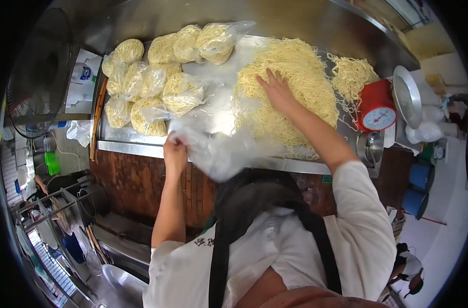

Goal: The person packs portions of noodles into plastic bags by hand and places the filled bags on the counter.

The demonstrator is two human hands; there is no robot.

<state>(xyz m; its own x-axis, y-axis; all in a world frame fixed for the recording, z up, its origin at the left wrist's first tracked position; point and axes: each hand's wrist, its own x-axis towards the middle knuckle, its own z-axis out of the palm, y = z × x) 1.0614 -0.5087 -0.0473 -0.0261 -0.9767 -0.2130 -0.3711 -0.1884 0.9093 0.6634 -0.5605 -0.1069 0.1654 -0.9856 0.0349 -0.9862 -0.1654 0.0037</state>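
Observation:
My left hand [175,153] is closed, pinching the edge of a clear plastic bag [221,154] that hangs over the front rim of the steel table. The bag is slightly blurred, and I see no noodles in it. On the right, a large heap of pale yellow noodles [295,59] covers the tabletop. My right hand [278,93] rests on this heap with its fingers spread, gripping nothing that I can see. Several filled bags of noodles [183,93] stand grouped on the left part of the table.
A smaller noodle pile [351,77] lies beside a red dial scale [375,109] with a metal pan [407,96] at the right. Wooden sticks [98,118] line the table's left end, near a fan [39,77]. A metal bowl [370,146] sits at the front right corner.

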